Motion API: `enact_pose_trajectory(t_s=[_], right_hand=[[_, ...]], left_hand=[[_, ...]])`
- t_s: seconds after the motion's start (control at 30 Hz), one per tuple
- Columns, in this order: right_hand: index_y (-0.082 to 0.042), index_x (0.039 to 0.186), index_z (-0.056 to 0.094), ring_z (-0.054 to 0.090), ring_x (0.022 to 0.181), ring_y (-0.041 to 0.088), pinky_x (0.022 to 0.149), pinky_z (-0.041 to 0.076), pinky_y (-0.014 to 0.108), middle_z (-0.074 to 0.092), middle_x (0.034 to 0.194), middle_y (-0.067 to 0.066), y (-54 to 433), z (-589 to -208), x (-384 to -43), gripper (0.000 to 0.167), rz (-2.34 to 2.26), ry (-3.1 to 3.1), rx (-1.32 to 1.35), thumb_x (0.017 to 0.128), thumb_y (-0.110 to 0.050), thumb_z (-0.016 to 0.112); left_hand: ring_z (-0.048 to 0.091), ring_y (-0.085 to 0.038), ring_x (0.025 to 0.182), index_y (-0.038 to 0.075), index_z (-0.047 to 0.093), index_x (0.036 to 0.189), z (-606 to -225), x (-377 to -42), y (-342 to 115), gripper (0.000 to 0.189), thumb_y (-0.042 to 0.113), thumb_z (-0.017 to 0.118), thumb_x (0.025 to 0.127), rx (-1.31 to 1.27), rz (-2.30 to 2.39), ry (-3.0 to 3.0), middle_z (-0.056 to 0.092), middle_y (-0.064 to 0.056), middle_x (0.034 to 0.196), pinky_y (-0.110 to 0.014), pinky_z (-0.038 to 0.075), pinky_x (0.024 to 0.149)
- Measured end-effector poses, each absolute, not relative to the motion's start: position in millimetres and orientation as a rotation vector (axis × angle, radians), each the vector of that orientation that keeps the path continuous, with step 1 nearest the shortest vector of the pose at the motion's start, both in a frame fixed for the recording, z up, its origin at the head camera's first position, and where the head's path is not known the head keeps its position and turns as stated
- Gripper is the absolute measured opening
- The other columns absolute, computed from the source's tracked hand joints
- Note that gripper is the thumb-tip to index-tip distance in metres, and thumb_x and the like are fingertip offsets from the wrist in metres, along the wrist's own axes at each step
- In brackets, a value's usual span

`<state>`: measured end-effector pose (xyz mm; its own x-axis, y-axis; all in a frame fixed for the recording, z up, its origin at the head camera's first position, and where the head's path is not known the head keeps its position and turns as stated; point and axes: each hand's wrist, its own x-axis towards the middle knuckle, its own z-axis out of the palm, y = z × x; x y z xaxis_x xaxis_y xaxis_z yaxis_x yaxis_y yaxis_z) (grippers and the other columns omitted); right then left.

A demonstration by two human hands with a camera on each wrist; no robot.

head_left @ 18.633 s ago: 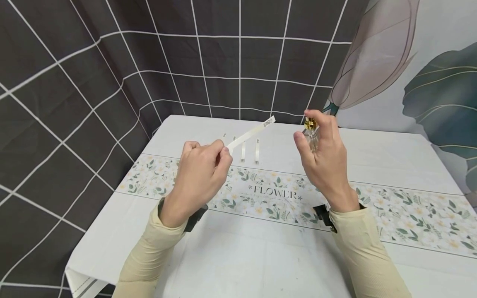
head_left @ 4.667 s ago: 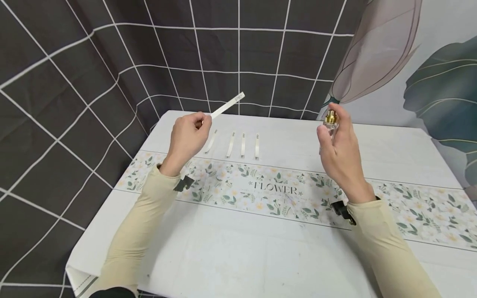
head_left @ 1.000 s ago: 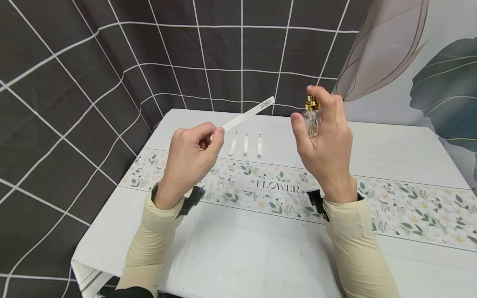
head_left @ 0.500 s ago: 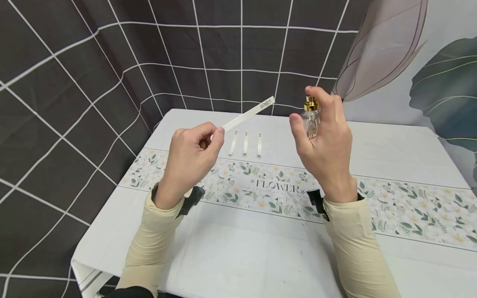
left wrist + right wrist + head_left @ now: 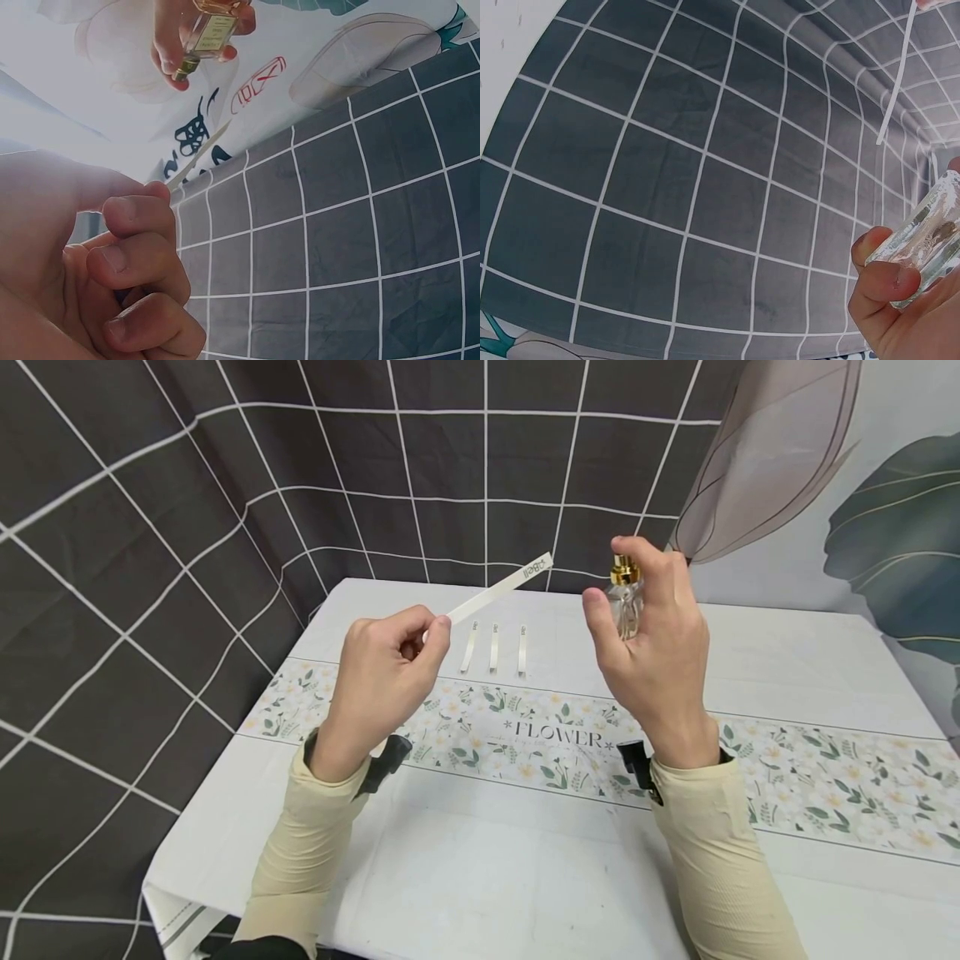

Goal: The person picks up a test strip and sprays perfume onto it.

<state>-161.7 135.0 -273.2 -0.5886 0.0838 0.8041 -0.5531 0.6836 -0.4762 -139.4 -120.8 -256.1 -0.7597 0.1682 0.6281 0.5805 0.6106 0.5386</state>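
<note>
A white scent test strip (image 5: 501,592), printed "Bell" at its far end, is pinched between the thumb and index finger of my left hand (image 5: 386,685). It slants up to the right, above the table. My right hand (image 5: 660,652) grips a clear glass perfume bottle (image 5: 624,607) with a gold spray top. The index finger rests on top of the sprayer. A gap separates the strip's tip from the bottle. In the left wrist view, the label of the perfume bottle (image 5: 213,31) shows, and its gold nozzle points towards the strip (image 5: 199,156).
Three similar strips lie side by side on the white tablecloth: a left one (image 5: 469,647), a middle one (image 5: 494,649) and a right one (image 5: 522,651). A floral band lettered "FLOWER" (image 5: 558,735) crosses the table. Behind stands a dark gridded curtain (image 5: 420,460).
Since 4.7 seconds ago, both hands have come closer together and the strip's tip has shifted right. During the last second, the right index finger and sprayer have moved slightly down and left.
</note>
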Motion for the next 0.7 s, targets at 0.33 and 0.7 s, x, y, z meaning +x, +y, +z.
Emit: enact_pose_trajectory(t_s=[0.33,0.7], right_hand=[[-0.019,0.134,0.055,0.042,0.073,0.03,0.06,0.028,0.038,0.056,0.101,0.021,135.6,-273.2,-161.1,0.039,0.933,-2.01,0.368,0.098,-0.036,0.057],[-0.018,0.134,0.055,0.043,0.075,0.03,0.062,0.029,0.038,0.054,0.099,0.021,136.0,-272.7,-160.6,0.039,0.937,-2.017,0.359,0.099,-0.035,0.057]], left_hand=[[0.033,-0.01,0.043,0.01,0.06,0.067,-256.1,-139.3,-120.4,0.03,0.009,0.059,0.097,-0.598,-1.033,-2.301,0.038,0.004,0.049,-0.026,0.024,0.046],[0.034,-0.01,0.044,0.011,0.06,0.067,-256.8,-139.0,-120.2,0.03,0.009,0.059,0.097,-0.607,-1.038,-2.298,0.039,0.004,0.05,-0.026,0.025,0.046]])
